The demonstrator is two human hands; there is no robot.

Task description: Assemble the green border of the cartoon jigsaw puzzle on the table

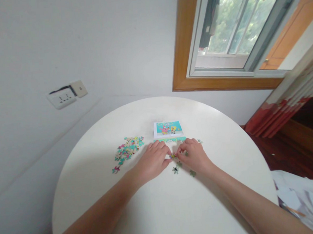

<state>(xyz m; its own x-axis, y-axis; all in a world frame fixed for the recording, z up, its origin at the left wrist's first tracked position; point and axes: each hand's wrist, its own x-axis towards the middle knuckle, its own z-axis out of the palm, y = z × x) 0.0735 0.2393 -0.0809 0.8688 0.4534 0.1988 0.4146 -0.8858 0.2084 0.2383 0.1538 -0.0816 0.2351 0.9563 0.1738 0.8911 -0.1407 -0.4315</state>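
Note:
Between my two hands is a small yellow and purple jigsaw piece (172, 156). My left hand (157, 157) has its thumb and fingers closed at the left side of that piece. From the right, my right hand (192, 153) pinches at the same piece with its fingertips. Just beyond my hands lies a joined strip of puzzle (183, 139), partly covered by my fingers. A picture card (170, 129) with cartoon figures on turquoise stands behind the strip. Nearer to me are a loose piece with a dark spot (175, 170) and a greenish piece (192, 173).
A spread heap of loose jigsaw pieces (128, 150) lies left of my left hand. The round white table (162, 212) meets the wall at its far side. A wall socket (62, 98) is at left, a window at upper right, and papers (296, 196) lie beyond the table's right edge.

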